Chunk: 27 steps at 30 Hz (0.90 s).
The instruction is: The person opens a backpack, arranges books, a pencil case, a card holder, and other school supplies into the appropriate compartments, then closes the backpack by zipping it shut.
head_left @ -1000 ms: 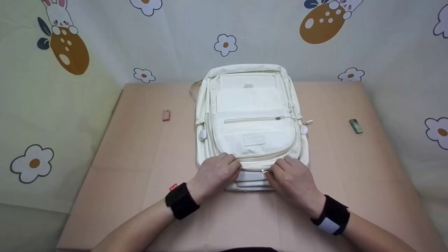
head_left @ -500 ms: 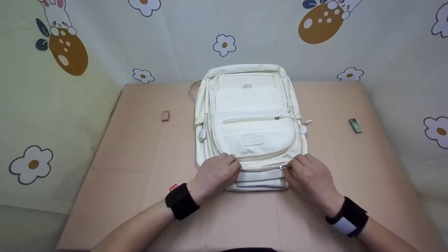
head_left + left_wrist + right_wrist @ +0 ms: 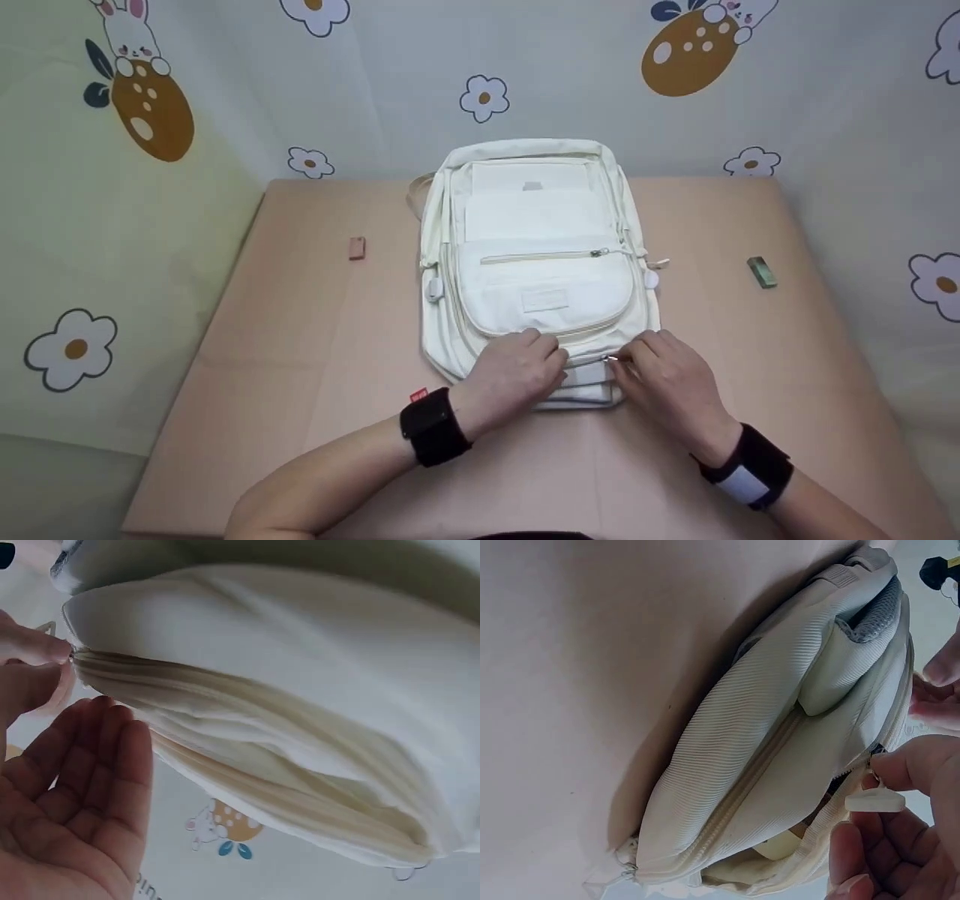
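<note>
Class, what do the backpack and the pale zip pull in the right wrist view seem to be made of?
Backpack: matte fabric, fibre unclear; it folds softly and looks ribbed up close. Pale zip pull: smooth and dull, perhaps plastic or rubber; it shows even colour, neat edges and no visible weave.

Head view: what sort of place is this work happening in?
Probably a small staged recording corner: cartoon-printed sheeting stands behind and to both sides of a tan table bearing a cream backpack, plus a pair of black wristbands.
</note>
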Available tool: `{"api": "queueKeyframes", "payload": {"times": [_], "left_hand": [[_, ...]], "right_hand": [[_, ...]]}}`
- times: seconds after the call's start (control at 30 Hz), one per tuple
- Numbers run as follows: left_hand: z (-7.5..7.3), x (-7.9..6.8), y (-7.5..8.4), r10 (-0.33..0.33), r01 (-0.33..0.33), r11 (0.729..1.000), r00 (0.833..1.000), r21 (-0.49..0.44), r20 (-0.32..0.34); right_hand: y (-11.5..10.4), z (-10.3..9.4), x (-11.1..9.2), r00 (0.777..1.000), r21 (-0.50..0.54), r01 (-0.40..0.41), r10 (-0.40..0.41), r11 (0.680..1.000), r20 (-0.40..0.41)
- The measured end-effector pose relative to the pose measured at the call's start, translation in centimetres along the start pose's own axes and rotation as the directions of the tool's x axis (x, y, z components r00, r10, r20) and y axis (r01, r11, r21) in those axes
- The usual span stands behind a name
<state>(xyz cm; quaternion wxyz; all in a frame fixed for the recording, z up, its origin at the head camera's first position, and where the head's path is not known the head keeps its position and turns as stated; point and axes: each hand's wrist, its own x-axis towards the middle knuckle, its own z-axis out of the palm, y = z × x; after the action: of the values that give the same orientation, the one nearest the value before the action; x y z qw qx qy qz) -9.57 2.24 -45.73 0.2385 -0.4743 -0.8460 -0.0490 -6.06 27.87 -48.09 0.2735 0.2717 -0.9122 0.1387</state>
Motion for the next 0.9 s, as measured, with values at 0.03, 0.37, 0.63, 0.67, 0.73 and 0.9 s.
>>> {"api": "queueKeyframes", "payload": {"times": [0.03, 0.37, 0.63, 0.67, 0.73, 0.9], "left_hand": [[0.1, 0.2, 0.2, 0.001, -0.002, 1.000, 0.999, 0.019, 0.038], [0.0, 0.7, 0.5, -0.001, -0.016, 0.996, 0.980, 0.084, 0.201], [-0.4, 0.7, 0.3, -0.005, -0.008, 0.997, 0.983, 0.071, 0.183], [-0.5, 0.6, 0.2, -0.004, -0.008, 0.998, 0.984, 0.067, 0.177], [-0.5, 0.4, 0.0, -0.005, -0.005, 0.998, 0.987, 0.060, 0.160], [-0.6, -0.6, -0.7, -0.022, 0.014, 0.997, 0.994, 0.070, 0.111]], "right_hand": [[0.0, 0.0, 0.0, 1.000, 0.006, -0.003, 0.003, 1.000, -0.002], [0.3, -0.1, -0.1, 1.000, 0.065, -0.006, 0.007, 0.998, -0.013], [0.8, -0.2, -0.3, 1.000, 0.084, -0.024, 0.024, 0.996, -0.003], [0.9, -0.2, -0.3, 1.000, 0.083, -0.025, 0.026, 0.996, -0.004], [1.3, -0.3, -0.4, 1.000, 0.076, -0.029, 0.030, 0.997, -0.007], [2.5, -0.4, -0.5, 0.998, 0.042, -0.056, 0.056, 0.998, 0.001]]}}
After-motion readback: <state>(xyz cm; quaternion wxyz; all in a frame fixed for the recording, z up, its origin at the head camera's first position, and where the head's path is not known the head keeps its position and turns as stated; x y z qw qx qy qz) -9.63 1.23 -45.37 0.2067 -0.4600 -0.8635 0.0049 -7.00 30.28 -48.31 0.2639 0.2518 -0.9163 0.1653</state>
